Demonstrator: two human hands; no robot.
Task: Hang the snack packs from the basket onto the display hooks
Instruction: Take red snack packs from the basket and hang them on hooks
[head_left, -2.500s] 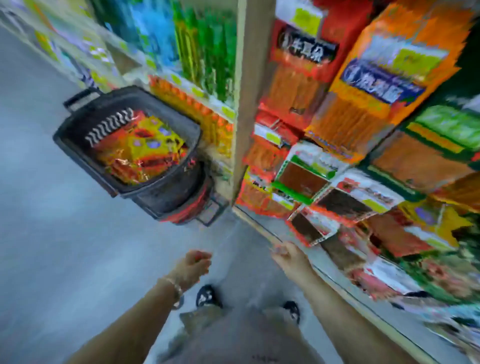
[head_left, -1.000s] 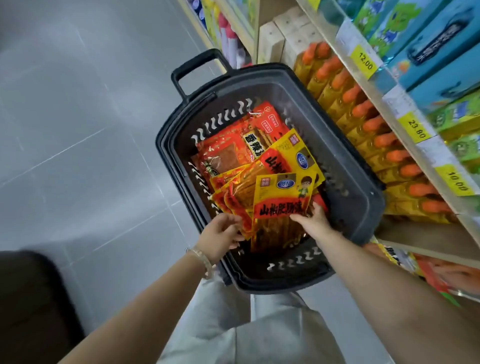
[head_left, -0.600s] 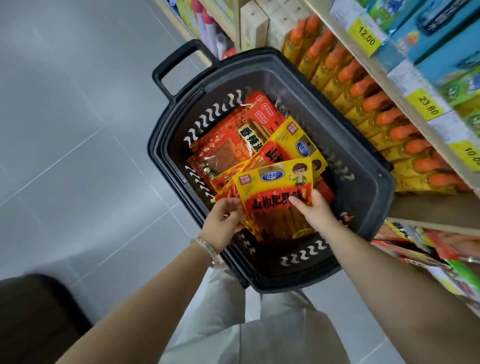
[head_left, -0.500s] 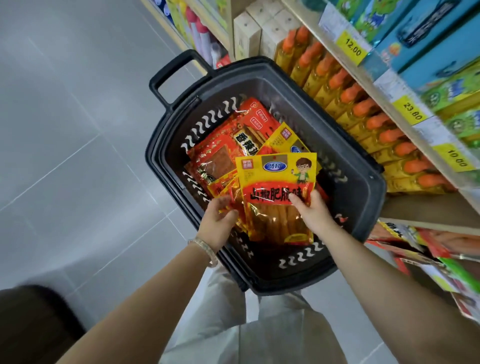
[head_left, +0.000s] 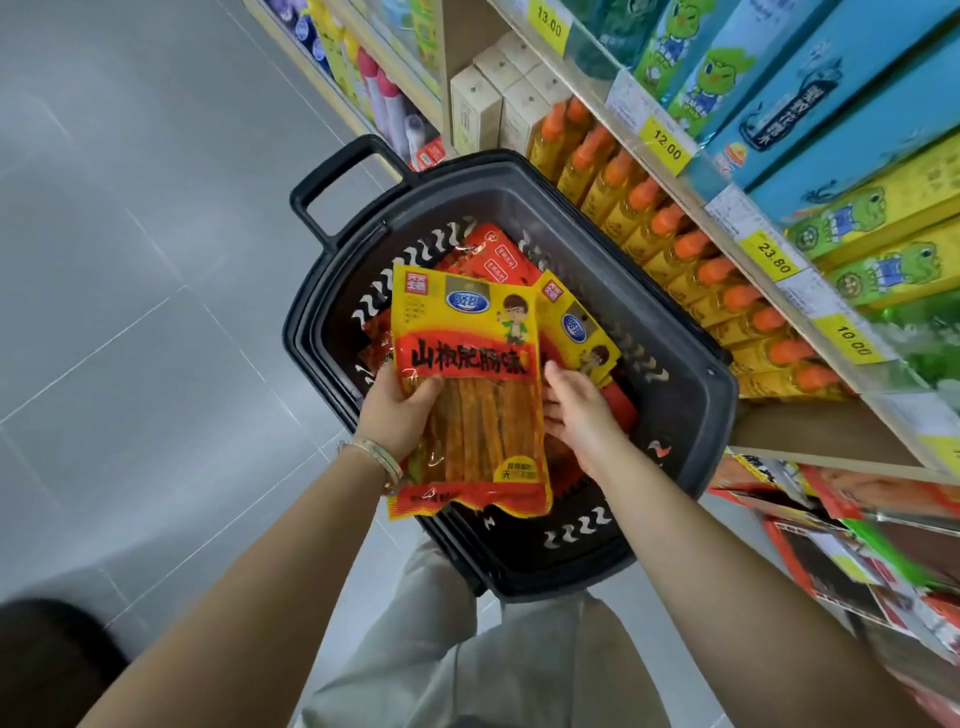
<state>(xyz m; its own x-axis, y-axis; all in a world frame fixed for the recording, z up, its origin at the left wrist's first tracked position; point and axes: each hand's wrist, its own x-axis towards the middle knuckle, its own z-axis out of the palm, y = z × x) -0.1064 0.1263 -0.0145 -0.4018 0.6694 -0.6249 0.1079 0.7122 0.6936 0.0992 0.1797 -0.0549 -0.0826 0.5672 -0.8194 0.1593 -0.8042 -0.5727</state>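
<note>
Head cam: yellow snack pack (head_left: 467, 374) up over the basket (head_left: 691, 415), long axis running away from me, printed top far. My left hand (head_left: 397, 415) pinches its left edge, thumb on front, other fingers behind. Right hand (head_left: 576, 415) sits just beside the right edge, fingers loosely spread, maybe touching the packs underneath, can't tell if it grips. More packs (head_left: 576, 327) lie in the basket. Hanging packs (head_left: 852, 525) blurred at lower right, so pack prob. goes rightward w/ left hand
</note>
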